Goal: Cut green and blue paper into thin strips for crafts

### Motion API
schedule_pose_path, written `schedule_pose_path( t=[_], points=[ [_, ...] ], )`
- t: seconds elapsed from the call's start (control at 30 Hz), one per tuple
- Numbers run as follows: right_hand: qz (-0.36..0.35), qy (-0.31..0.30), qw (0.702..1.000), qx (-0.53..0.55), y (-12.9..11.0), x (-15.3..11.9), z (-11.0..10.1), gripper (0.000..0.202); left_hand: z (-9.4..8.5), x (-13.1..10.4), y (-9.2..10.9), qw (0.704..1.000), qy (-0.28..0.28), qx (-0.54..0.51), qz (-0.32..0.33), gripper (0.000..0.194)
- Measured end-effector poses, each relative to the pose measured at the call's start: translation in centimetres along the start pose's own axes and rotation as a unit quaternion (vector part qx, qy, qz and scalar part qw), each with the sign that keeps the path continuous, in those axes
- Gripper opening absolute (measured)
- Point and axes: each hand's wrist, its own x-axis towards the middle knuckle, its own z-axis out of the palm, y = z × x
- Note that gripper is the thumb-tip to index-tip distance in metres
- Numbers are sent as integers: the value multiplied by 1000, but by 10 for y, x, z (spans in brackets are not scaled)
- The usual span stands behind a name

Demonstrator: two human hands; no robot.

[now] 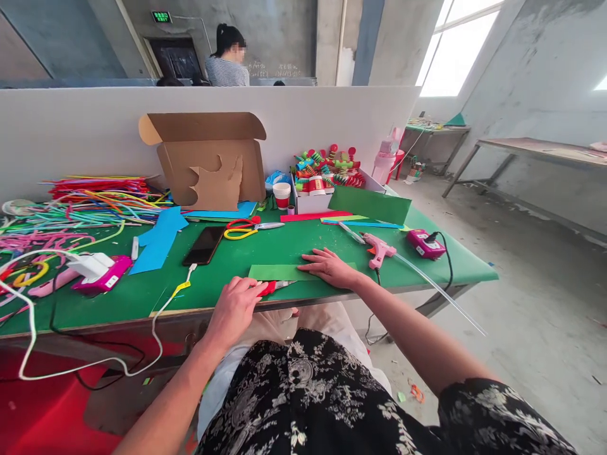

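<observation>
A light green paper strip lies along the front edge of the green table. My right hand rests flat on its right part with the fingers spread. Just below the strip's left part is a red-handled tool, its metal tip pointing right along the paper's near edge. My left hand has its fingers closed on the red handle, at the table edge; the fingers partly cover it. Red and yellow scissors lie behind the strip, and a pink glue gun stands to the right of my right hand.
Left of my hands are a phone, blue paper, a white cable and a power strip. Behind stand a cardboard box, paper cups and a box of colourful figures. A person is beyond the partition.
</observation>
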Motion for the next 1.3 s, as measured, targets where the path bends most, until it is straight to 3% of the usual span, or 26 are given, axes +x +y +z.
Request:
schedule_pose_path(
  t=[1.1,1.3],
  points=[
    [0,4,1000,-5,-1,-1,-1,42,17,18,25,999,13,23,46,31],
    [45,20,999,9,-27,17,13,41,5,8,10,999,20,21,29,31]
  ],
)
